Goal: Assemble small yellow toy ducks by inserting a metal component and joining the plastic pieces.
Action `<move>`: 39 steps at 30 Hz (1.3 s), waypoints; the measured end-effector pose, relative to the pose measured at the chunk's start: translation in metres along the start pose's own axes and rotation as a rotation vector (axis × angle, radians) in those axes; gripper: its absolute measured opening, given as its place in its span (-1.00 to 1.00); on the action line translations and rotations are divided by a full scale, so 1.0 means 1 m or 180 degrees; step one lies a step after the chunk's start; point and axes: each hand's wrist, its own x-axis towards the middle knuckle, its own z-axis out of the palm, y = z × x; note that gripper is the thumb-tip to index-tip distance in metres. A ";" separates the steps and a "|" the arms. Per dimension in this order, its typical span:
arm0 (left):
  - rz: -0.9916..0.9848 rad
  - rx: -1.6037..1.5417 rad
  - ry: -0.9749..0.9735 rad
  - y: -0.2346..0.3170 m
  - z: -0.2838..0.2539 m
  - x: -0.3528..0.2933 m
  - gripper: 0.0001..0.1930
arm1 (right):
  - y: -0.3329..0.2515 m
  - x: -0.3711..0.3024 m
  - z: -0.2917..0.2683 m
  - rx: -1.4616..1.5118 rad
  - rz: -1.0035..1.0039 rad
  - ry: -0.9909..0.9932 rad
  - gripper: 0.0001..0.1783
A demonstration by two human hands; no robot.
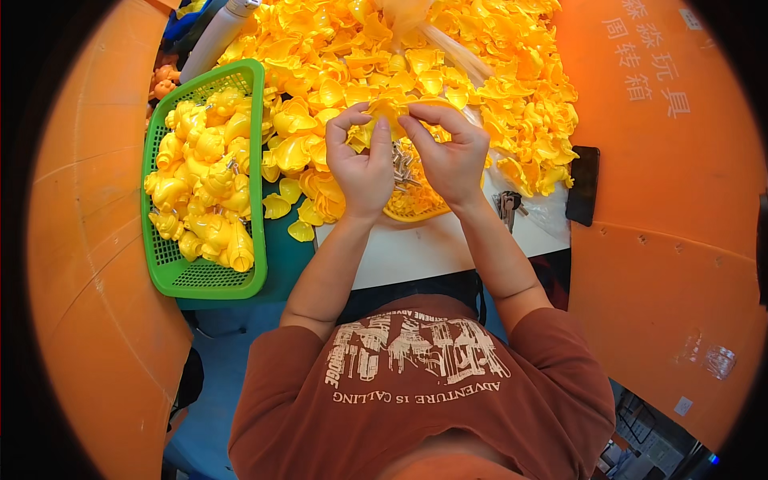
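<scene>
The left hand and right hand pinch a yellow piece between their fingertips. Between the wrists sits a yellow basket; beyond the hands spreads a heap of yellow shells; to the left hand's left stands a green basket.

One green basket holds well over a dozen yellow figures, overlapping too much for an exact count. Behind it stands one pale bottle. To its right come two hands, the left hand and the right hand, one yellow tray, and yellow shells in uncountable numbers. Farther right lies one dark slab. Two orange panels flank the basket, one on its left, one far to its right.
</scene>
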 end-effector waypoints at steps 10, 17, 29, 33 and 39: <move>0.0159 0.0170 0.0284 0.002 0.000 -0.001 -0.82 | -0.008 -0.003 0.009 -0.0503 -0.0762 0.0074 -0.86; 0.0280 0.0232 0.0249 0.003 0.001 -0.002 -0.82 | -0.008 -0.003 0.011 -0.0718 -0.1039 0.0223 -0.85; 0.0120 0.0170 0.0319 0.004 -0.001 -0.003 -0.83 | -0.001 -0.005 0.011 -0.0443 -0.1110 -0.0009 -0.79; -0.0028 0.0098 0.0297 0.007 -0.002 0.001 -0.82 | 0.001 0.003 0.007 -0.0451 -0.1130 -0.0182 -0.78; -0.0341 -0.0290 0.0249 -0.002 -0.006 0.000 -0.80 | -0.005 0.013 -0.003 -0.0153 -0.0310 -0.0915 -0.78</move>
